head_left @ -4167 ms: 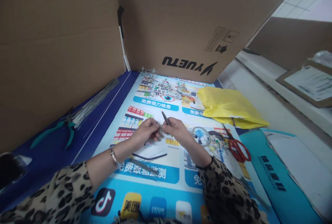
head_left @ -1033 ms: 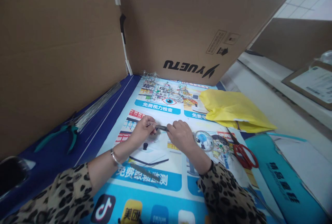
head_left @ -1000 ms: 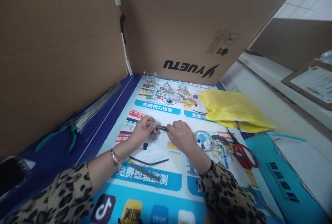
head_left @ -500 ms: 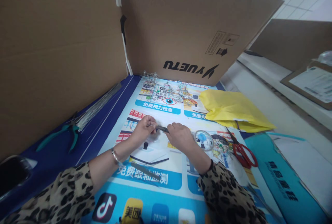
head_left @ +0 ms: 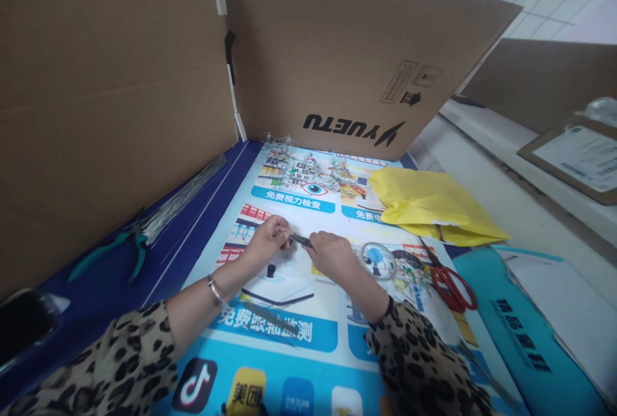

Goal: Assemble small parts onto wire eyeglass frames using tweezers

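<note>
My left hand [head_left: 270, 239] is closed in a pinch near the middle of the printed mat. What lies between its fingertips is too small to make out. My right hand [head_left: 332, 252] is wrapped round a slim dark metal tool [head_left: 302, 241] that looks like pliers. Its tapered end points left and meets the left fingertips; its handles are hidden in my palm. Right of that hand sits a round clear dish [head_left: 378, 260], beside a tangle of fine wire bits [head_left: 409, 271]. Below my hands lie thin grey strands [head_left: 270, 319] on the mat.
Teal-handled pliers [head_left: 113, 255] and a bundle of silvery wires [head_left: 183, 200] lie left. Cardboard walls [head_left: 337, 49] stand behind a tangled wire heap [head_left: 308, 168]. At right are a yellow bag [head_left: 434, 200], red-handled scissors [head_left: 453, 284] and a teal folder [head_left: 511, 319]. A phone [head_left: 24, 326] lies lower left.
Both hands and the dark tool stay almost in place. The view has shifted very slightly.
</note>
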`<state>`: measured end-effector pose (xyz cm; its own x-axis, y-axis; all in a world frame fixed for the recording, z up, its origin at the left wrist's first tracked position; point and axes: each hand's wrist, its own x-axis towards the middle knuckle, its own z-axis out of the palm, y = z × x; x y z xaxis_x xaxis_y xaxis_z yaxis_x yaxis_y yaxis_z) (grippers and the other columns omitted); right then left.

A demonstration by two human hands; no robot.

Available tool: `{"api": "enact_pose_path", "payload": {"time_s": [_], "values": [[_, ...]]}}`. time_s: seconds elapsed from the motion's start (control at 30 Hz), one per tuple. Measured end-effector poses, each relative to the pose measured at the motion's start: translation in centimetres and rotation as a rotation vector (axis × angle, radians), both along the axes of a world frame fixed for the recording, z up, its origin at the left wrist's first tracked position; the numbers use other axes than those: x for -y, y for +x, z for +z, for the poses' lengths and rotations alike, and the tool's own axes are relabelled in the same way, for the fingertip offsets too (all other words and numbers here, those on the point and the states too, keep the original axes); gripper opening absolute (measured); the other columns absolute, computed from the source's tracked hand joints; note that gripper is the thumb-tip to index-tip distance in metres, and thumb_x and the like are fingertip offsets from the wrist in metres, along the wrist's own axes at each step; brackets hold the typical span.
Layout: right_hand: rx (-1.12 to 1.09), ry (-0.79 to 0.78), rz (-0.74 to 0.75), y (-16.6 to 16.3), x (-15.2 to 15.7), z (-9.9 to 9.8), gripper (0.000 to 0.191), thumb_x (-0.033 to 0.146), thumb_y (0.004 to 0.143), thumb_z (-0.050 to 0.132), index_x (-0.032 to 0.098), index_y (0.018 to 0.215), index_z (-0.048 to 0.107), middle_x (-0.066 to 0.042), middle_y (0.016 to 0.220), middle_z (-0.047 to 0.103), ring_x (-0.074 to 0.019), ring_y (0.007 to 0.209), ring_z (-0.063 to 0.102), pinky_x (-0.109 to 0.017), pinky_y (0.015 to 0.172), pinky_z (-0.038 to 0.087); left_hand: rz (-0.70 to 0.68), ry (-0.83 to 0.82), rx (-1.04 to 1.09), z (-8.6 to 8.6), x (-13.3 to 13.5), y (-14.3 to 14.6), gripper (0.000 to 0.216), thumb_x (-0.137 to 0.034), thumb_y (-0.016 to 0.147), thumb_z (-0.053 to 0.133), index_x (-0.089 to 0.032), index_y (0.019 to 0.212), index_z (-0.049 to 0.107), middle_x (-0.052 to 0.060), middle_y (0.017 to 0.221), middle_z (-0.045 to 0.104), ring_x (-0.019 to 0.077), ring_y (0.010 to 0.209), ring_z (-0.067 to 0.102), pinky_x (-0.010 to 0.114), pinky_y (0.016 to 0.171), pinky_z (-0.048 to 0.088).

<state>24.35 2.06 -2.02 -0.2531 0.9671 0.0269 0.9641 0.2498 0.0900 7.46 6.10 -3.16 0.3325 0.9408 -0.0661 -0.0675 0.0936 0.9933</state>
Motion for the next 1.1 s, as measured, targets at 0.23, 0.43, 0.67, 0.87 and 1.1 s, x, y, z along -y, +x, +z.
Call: {"api": "enact_pose_path", "payload": {"time_s": [0.23, 0.43, 0.67, 0.87, 1.1], "values": [[-0.031, -0.021, -0.023, -0.1, -0.1, 0.0, 0.026, 0.041, 0.087, 0.043, 0.018, 0.089, 0.056, -0.007, 0.082, 0.064, -0.018, 0.074, 0.06, -0.023, 0.058, 0.034, 0.002, 0.016, 0.008, -0.5, -0.1, 0.1, 0.017, -0.026, 0.073, 0.059, -0.019, 0.078, 0.045, -0.005, 0.053, 0.055, 0.0087, 0.048, 0.05, 0.02, 0.05, 0.037], [-0.136, -0.091, -0.084, -0.4, -0.1, -0.1, 0.027, 0.042, 0.089, 0.039, 0.02, 0.089, 0.055, -0.004, 0.087, 0.065, -0.016, 0.077, 0.06, -0.023, 0.058, 0.032, 0.019, -0.007, 0.031, -0.7, -0.2, 0.2, 0.019, -0.028, 0.074, 0.059, -0.019, 0.079, 0.044, -0.004, 0.054, 0.057, 0.0095, 0.049, 0.05, 0.021, 0.051, 0.04], [-0.292, -0.257, -0.11, -0.1, -0.3, 0.6, 0.034, 0.049, 0.087, 0.037, 0.021, 0.082, 0.057, -0.002, 0.076, 0.064, -0.0148, 0.07, 0.057, -0.023, 0.053, 0.026, 0.011, -0.018, 0.073, -0.9, -0.2, 0.1, 0.018, -0.026, 0.074, 0.06, -0.018, 0.079, 0.045, -0.005, 0.051, 0.055, 0.0084, 0.047, 0.048, 0.02, 0.049, 0.037], [-0.566, -0.309, -0.022, 0.9, -0.6, 0.3, 0.034, 0.048, 0.086, 0.04, 0.02, 0.075, 0.056, 0.002, 0.062, 0.055, -0.011, 0.059, 0.05, -0.02, 0.051, 0.027, -0.023, -0.042, 0.135, -0.6, -0.2, 0.0, 0.017, -0.024, 0.074, 0.059, -0.018, 0.08, 0.045, -0.005, 0.053, 0.053, 0.0074, 0.047, 0.045, 0.02, 0.048, 0.034], [-0.829, 0.001, 0.06, 1.5, -1.1, -0.1, 0.031, 0.042, 0.088, 0.04, 0.021, 0.097, 0.06, -0.003, 0.08, 0.059, -0.015, 0.08, 0.053, -0.025, 0.071, 0.04, -0.065, -0.1, 0.229, 0.2, -0.1, -0.2, 0.019, -0.025, 0.072, 0.063, -0.018, 0.08, 0.046, -0.004, 0.059, 0.055, 0.0071, 0.047, 0.046, 0.019, 0.047, 0.033]]}}
